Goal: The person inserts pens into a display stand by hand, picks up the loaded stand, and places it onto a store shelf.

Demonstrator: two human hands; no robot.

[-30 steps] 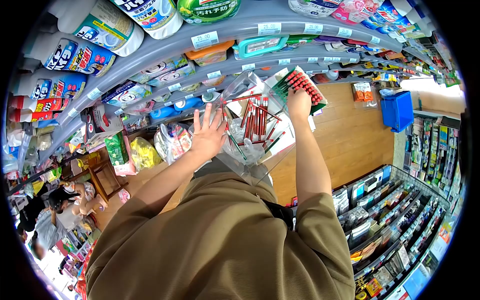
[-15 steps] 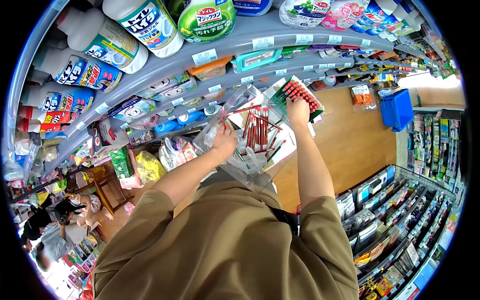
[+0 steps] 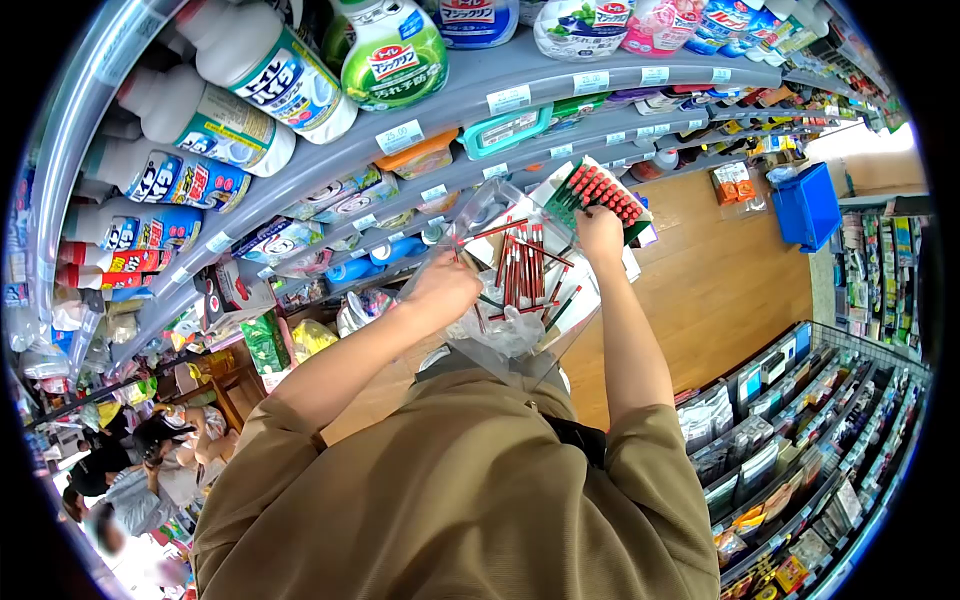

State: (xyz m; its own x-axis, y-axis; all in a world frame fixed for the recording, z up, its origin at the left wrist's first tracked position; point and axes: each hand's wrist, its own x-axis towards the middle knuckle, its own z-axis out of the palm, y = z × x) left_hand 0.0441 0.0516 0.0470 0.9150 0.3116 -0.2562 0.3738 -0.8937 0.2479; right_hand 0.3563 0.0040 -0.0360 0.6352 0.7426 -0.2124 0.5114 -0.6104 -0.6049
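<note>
Curled fingers of a person's right hand (image 3: 601, 236) rest at the near-left corner of a green box (image 3: 563, 203) of red-ended rows (image 3: 607, 193); whether they grip is unclear. Left of those fingers, loose dark-red pencils (image 3: 523, 272) lie mostly pointing away from the body, slightly nearer the bent fingers of the left hand (image 3: 449, 287), whose hold is hidden.

A white plastic bottle with a blue-and-white label (image 3: 285, 85) is reading トイレハイター, and a green plastic bottle (image 3: 395, 65) beside it is showing トイレマジックリン. Further left, a white plastic bottle with a blue wrap (image 3: 188, 180) is seemingly bearing パイプハイター. On the grey curved shelf edge (image 3: 452, 113), a white rectangular price tag (image 3: 400, 137) is displaying 25.00.
</note>
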